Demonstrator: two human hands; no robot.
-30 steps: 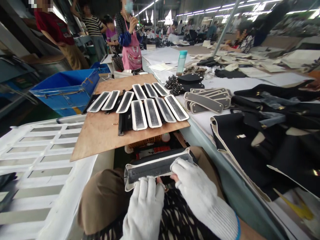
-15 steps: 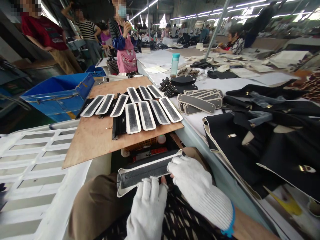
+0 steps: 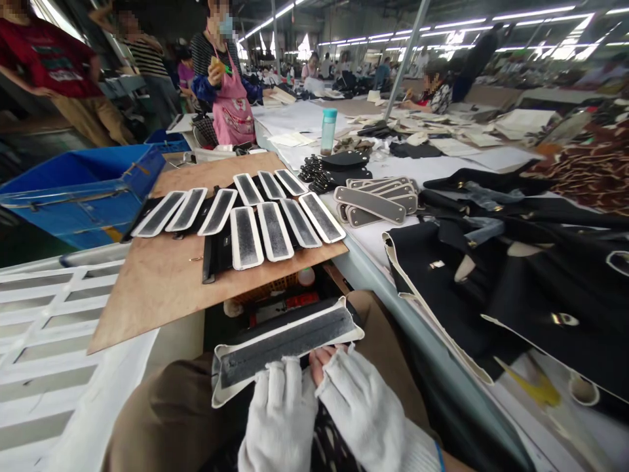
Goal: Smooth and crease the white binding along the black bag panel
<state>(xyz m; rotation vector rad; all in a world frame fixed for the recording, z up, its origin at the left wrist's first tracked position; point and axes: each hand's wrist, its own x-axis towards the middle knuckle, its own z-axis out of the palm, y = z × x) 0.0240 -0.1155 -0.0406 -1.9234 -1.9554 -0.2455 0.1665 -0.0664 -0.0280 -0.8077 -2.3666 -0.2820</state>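
Across my lap lies a black bag piece point(image 3: 289, 346) with a long dark grey base panel and a raised whitish edge around it. My left hand point(image 3: 280, 413), in a white knitted glove, is closed over the near edge at about its middle, the thumb hidden. Close beside it, my right hand point(image 3: 361, 406), gloved too with bare fingertips, has its fingers bent in at the near edge toward the right. What lies beneath the fingers is hidden. In front of the hands, a brown board point(image 3: 162, 288) carries several similar white-edged grey panels point(image 3: 247, 237) on black pieces.
Right of my lap, a white-topped table point(image 3: 368, 244) bears stacked grey strips point(image 3: 371, 204), black bag parts point(image 3: 442, 282) and a teal-capped bottle point(image 3: 328, 131). A blue bin point(image 3: 83, 190) stands at left, above a slotted white surface point(image 3: 63, 341). Several people stand or sit farther back.
My right hand has moved from the piece's right end down and left to the near edge, beside my left hand. The view has turned slightly right.
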